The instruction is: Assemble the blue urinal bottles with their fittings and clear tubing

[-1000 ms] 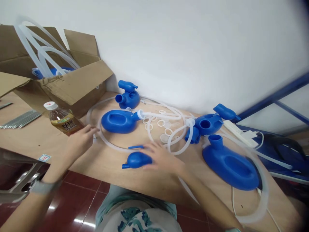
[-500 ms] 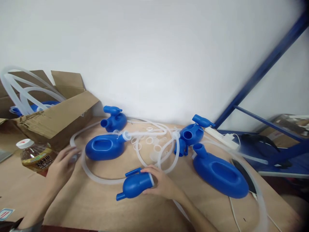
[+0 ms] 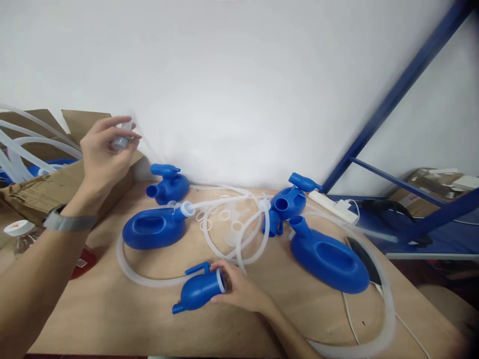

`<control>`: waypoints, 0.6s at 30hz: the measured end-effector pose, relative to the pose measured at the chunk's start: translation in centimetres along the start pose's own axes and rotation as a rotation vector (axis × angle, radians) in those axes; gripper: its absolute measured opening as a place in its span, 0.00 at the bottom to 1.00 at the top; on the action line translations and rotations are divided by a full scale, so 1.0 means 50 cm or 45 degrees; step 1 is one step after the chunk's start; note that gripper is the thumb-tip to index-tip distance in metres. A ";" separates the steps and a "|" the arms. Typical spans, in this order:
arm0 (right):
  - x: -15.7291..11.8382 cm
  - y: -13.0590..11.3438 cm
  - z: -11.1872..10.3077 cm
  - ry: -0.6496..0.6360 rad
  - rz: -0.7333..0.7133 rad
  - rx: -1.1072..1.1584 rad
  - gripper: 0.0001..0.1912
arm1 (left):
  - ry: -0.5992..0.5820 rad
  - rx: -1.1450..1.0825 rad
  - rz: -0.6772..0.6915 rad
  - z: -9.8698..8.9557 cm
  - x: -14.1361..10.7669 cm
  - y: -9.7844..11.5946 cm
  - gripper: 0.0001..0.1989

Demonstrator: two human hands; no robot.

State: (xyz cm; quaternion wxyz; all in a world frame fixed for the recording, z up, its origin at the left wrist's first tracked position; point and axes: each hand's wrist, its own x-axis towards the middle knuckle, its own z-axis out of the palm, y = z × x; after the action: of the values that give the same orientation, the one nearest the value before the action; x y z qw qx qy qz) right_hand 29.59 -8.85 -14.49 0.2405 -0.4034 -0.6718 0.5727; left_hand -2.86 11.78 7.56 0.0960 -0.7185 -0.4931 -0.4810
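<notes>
My left hand (image 3: 110,147) is raised before the wall, its fingers closed on a small clear plastic piece (image 3: 120,142), blurred at its far end. Low over the table, my right hand (image 3: 239,289) grips the white-ringed open rim of a blue plastic spout piece (image 3: 200,291), whose narrow tip points left. Behind it lies a blue bottle (image 3: 153,228) with a white collar and hose at its neck. Another blue bottle (image 3: 329,259) lies at the right with its mouth open. White rings (image 3: 225,215) are scattered between, beside a coiled translucent hose (image 3: 239,260).
A cardboard box (image 3: 41,197) of hoses stands at the left, near a white-capped bottle (image 3: 20,232). More blue bottles stand at the back, one (image 3: 172,189) left and one (image 3: 290,202) right. A power strip (image 3: 333,207) lies by the blue metal frame (image 3: 396,94).
My left hand has risen from the table to above the box edge, with the clear piece in it. The blue piece in my right hand has turned slightly. The view has shifted a little.
</notes>
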 end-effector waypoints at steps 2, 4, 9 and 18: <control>0.002 0.000 0.005 0.044 0.017 0.029 0.37 | -0.043 -0.162 0.087 0.014 0.035 0.038 0.17; 0.007 0.003 0.011 0.081 0.020 0.055 0.34 | -0.103 -0.352 0.178 0.015 0.053 0.091 0.15; 0.024 0.019 0.026 0.239 0.063 0.257 0.40 | -0.504 -0.955 0.281 -0.025 -0.014 0.236 0.11; 0.027 -0.023 -0.003 0.642 -0.204 0.368 0.30 | -0.991 -1.089 0.240 0.079 -0.334 0.267 0.14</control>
State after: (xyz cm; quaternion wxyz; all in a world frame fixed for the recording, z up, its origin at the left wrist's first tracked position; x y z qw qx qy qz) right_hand 28.65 -7.69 -13.54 0.4990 -0.4402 -0.5323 0.5234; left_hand 9.34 -2.68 -3.13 -0.3481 -0.8581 -0.1881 -0.3274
